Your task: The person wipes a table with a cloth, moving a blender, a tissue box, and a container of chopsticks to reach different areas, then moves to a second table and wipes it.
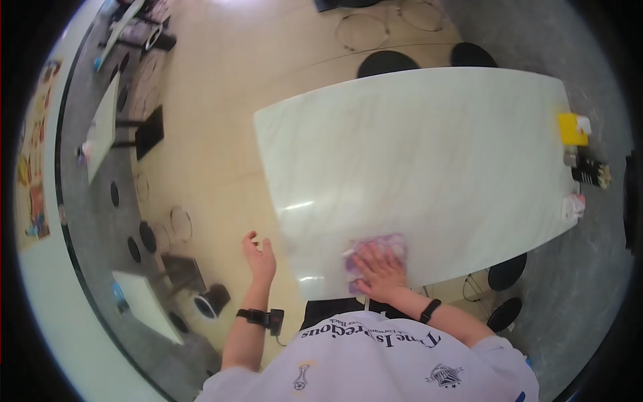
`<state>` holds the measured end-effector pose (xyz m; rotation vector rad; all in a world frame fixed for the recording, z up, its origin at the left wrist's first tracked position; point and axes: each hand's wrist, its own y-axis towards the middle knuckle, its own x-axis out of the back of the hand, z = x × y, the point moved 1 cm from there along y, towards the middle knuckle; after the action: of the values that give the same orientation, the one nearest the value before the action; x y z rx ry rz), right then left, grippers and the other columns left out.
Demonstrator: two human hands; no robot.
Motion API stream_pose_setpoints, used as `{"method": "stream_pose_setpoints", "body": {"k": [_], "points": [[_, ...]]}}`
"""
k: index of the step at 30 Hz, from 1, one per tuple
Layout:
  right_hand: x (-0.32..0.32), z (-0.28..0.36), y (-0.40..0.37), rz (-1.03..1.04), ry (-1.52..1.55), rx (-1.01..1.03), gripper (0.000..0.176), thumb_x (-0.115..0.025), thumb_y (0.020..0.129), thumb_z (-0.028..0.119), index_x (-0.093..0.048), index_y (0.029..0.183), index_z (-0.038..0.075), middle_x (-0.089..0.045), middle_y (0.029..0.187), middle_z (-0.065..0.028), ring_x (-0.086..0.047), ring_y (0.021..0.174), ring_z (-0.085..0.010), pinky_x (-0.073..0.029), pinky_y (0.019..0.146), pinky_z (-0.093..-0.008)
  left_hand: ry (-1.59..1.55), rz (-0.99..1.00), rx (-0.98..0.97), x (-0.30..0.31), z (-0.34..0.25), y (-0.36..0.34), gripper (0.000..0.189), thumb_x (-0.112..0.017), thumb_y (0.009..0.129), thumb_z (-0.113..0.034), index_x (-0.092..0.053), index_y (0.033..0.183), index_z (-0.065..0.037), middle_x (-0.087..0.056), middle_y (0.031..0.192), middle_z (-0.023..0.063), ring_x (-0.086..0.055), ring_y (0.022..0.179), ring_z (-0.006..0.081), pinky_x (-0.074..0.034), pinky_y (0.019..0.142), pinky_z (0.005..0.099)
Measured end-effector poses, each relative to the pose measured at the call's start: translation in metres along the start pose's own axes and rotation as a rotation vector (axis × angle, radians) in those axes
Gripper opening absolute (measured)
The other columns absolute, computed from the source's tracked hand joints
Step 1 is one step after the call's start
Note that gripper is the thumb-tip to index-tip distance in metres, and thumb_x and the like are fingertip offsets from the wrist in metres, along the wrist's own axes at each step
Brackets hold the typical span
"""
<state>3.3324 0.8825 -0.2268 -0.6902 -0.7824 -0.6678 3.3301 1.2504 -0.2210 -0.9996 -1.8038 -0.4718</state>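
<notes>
At near edge of table (415,147), cloth (394,242) under my right hand (378,269), fingers spread flat; left hand (260,258) open, off-table.

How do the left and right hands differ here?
1. The left hand hangs off the table, beside its near-left edge. The right hand rests on the table.
2. The left hand holds nothing, fingers loosely spread. The right hand lies palm-down on a pink-purple cloth.
3. The left wrist has a chunky black watch; the right wrist has a slim black band.

Shared: both hands are bare and neither is closed.
</notes>
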Motion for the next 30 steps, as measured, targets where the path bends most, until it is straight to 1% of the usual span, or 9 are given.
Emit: {"method": "stream_pose_setpoints", "body": {"k": [2,3,5,8,14,18,21,24,30], "points": [[-0.016,0.029,0.03,-0.016,-0.079,0.267,0.075,-0.059,0.089,0.052,-0.043,0.154,0.018,-0.036,0.162,-0.0107,-0.025,0.154,-0.0319,-0.013,0.125,-0.0546,-0.275,0.192,0.195,-0.014,0.015,-0.022,0.038,-0.058,0.102,-0.021,-0.051,0.133,-0.001,-0.062,0.125,0.0137,-0.061,0.103,0.0232,-0.051,0.085,0.036],[-0.019,0.04,0.051,0.009,-0.095,0.289,0.075,-0.059,0.089,0.052,-0.043,0.154,0.018,-0.036,0.162,-0.0107,-0.025,0.154,-0.0319,-0.013,0.125,-0.0546,-0.293,0.182,0.226,-0.017,0.021,-0.029,0.038,-0.058,0.102,-0.021,-0.051,0.133,-0.001,-0.062,0.125,0.0137,-0.061,0.103,0.0232,-0.051,0.085,0.036],[-0.007,0.051,0.107,0.044,-0.024,0.319,0.077,-0.059,0.089,0.053,-0.042,0.156,0.02,-0.036,0.162,-0.0111,-0.026,0.153,-0.0314,-0.014,0.125,-0.0543,-0.534,0.514,0.42,-0.02,0.013,-0.047,0.039,-0.046,0.109,-0.028,-0.054,0.136,-0.002,-0.067,0.123,0.0106,-0.064,0.098,0.0192,-0.051,0.087,0.0325],[0.026,0.066,0.218,-0.159,-0.208,0.251,0.08,-0.059,0.088,0.053,-0.038,0.157,0.019,-0.036,0.162,-0.0123,-0.027,0.153,-0.0317,-0.014,0.125,-0.0555,-0.686,0.706,0.403,-0.018,0.021,-0.063,0.043,-0.041,0.111,-0.033,-0.056,0.137,-0.003,-0.07,0.119,0.0094,-0.065,0.096,0.0171,-0.051,0.087,0.0321],[0.072,0.047,0.412,-0.441,-0.35,0.099,0.077,-0.05,0.094,0.053,-0.029,0.161,0.021,-0.029,0.167,-0.0081,-0.022,0.155,-0.0283,-0.013,0.126,-0.0525,-0.653,0.632,0.285,0.009,0.051,-0.066,0.039,-0.042,0.11,-0.031,-0.06,0.129,-0.002,-0.072,0.11,0.0093,-0.065,0.091,0.0159,-0.052,0.084,0.0313],[0.051,0.052,0.367,-0.531,-0.34,0.05,0.078,-0.052,0.093,0.052,-0.031,0.161,0.02,-0.029,0.167,-0.0093,-0.023,0.155,-0.0291,-0.015,0.125,-0.0537,-0.667,0.554,0.334,0.026,0.078,-0.047,0.037,-0.043,0.11,-0.032,-0.062,0.121,-0.001,-0.072,0.103,0.0086,-0.065,0.086,0.0164,-0.053,0.078,0.031],[0.01,0.089,0.252,-0.36,-0.322,0.068,0.077,-0.057,0.091,0.048,-0.036,0.158,0.017,-0.03,0.166,-0.0117,-0.024,0.155,-0.0305,-0.016,0.124,-0.0546,-0.697,0.491,0.256,0.006,0.08,-0.012,0.04,-0.043,0.11,-0.035,-0.061,0.12,-0.001,-0.071,0.103,0.0084,-0.065,0.086,0.0162,-0.051,0.074,0.0307],[-0.038,0.128,0.116,-0.131,-0.166,0.044,0.076,-0.062,0.088,0.044,-0.04,0.156,0.017,-0.032,0.165,-0.0115,-0.025,0.154,-0.0308,-0.016,0.123,-0.0546,-0.681,0.559,0.173,0.001,0.024,0.03,0.049,-0.039,0.11,-0.042,-0.049,0.136,-0.002,-0.062,0.128,0.0118,-0.065,0.103,0.0216,-0.052,0.085,0.0348],[-0.101,0.138,-0.033,-0.13,-0.108,-0.181,0.075,-0.065,0.087,0.044,-0.044,0.154,0.016,-0.032,0.164,-0.0128,-0.026,0.153,-0.0315,-0.017,0.122,-0.055,-0.697,0.788,0.209,-0.04,-0.057,0.059,0.066,-0.044,0.105,-0.05,-0.035,0.147,0.001,-0.053,0.139,0.0199,-0.063,0.115,0.0295,-0.052,0.092,0.0406]]}}
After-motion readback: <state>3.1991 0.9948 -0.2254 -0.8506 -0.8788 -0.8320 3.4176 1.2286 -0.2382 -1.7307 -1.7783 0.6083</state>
